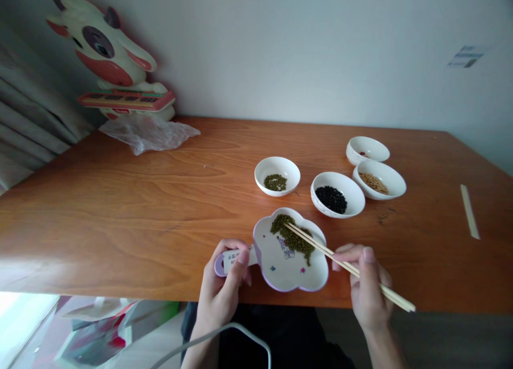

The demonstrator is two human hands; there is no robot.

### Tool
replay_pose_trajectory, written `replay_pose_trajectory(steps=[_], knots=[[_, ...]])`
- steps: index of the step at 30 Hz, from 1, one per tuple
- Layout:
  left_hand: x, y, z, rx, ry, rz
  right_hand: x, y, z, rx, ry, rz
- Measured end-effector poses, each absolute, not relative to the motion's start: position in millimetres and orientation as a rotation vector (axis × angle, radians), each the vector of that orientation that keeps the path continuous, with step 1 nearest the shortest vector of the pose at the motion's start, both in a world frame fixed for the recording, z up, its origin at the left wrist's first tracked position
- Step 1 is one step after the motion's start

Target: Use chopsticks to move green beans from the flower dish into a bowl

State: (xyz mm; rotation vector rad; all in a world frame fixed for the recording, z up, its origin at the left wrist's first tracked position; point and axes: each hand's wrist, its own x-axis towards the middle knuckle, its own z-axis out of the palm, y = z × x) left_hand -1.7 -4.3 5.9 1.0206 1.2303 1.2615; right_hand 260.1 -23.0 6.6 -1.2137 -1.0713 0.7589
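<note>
My left hand point(224, 283) is closed on the handle of a flower-shaped white and purple bowl point(280, 267) at the table's near edge. Inside the bowl lies a pile of green mung beans point(292, 235). My right hand point(366, 289) grips a pair of wooden chopsticks point(344, 265). Their tips reach into the green beans in the bowl.
Behind the flower bowl stand small white bowls: one with green beans point(277, 175), one with black beans point(337, 194), one with tan grains point(379, 179), one nearly bare point(367, 149). A paper chopstick sleeve point(469, 211) lies right. A plastic bag point(148, 133) and cow figure point(110, 54) sit far left.
</note>
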Motion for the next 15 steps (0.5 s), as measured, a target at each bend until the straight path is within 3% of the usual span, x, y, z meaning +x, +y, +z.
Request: replay_pose_trajectory(steps=[15], knots=[[-1.0,-4.6,7.0,1.025,1.234,1.251,276.1,-7.7,8.6,-1.146,-0.765,0.952]])
